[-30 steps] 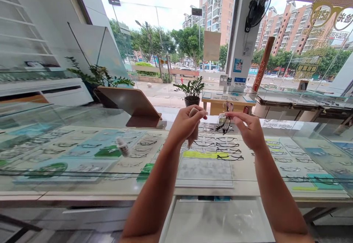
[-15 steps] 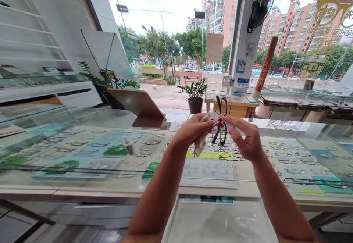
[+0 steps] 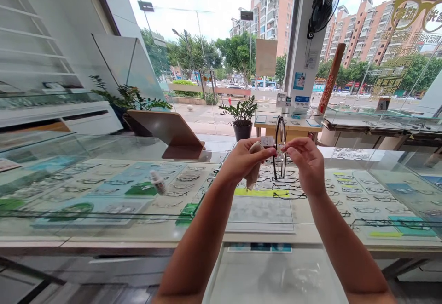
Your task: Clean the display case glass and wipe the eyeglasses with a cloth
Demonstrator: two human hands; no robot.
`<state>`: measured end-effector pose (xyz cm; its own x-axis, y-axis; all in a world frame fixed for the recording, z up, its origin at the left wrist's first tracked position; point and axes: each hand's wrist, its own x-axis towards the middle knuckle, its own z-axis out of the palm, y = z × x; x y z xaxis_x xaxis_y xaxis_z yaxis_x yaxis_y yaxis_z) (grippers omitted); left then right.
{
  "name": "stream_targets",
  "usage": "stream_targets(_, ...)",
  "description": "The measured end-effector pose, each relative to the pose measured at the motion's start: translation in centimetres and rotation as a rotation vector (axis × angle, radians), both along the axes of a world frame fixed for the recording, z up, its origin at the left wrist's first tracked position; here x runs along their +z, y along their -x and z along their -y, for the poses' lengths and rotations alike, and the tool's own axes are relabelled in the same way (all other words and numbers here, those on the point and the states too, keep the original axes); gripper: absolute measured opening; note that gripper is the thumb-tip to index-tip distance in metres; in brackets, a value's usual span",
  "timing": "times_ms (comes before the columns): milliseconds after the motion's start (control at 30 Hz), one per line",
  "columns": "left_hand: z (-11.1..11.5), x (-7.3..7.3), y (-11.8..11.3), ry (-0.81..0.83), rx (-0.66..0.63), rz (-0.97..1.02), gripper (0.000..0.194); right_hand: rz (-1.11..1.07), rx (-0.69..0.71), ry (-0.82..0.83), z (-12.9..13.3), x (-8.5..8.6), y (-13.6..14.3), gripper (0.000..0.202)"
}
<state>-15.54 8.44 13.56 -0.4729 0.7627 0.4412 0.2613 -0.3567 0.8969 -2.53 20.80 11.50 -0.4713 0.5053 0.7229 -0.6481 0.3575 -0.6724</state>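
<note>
With the left hand (image 3: 243, 159), pinches the glasses (image 3: 280, 147) near the middle and also holds a cloth (image 3: 253, 170), hanging down under the fingers. With the right hand (image 3: 309, 163), pinches the glasses from the other side, thumb and finger close together. Holds the glasses up on end, one ring above the other, over the counter (image 3: 103, 147). Has a white tag (image 3: 267, 141) by the left thumb, rows of frames (image 3: 286, 186) down below, and a small bottle (image 3: 158, 183) off to the left.

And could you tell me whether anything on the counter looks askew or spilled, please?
Nothing is clearly wrong. The white bottle on the glass counter looks tilted, though lens distortion may explain that; no spill shows around it.
</note>
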Motion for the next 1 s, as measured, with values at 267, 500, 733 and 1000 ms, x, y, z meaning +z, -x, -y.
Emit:
stream_targets(267, 0.0, -0.1, 0.1, 0.003, 0.072, -0.092, 0.035, 0.236, 0.202, 0.204, -1.1, 0.2, 0.7, 0.024)
stream_targets(500, 0.5, 0.1, 0.0, -0.004, 0.126, -0.215, 0.030, 0.274, 0.283, 0.220, -1.3, 0.4, 0.6, 0.024)
stream_targets(733, 1.4, 0.2, 0.8, -0.071, 0.507, -0.589, 0.017, 0.318, 0.290, 0.172, -1.7, 0.7, 0.1, 0.019)
stream_targets(1000, 1.8, 0.0, 2.3, -0.104, 0.878, -0.897, 0.014, 0.434, 0.339, 0.069, -2.5, 0.8, -0.3, 0.018)
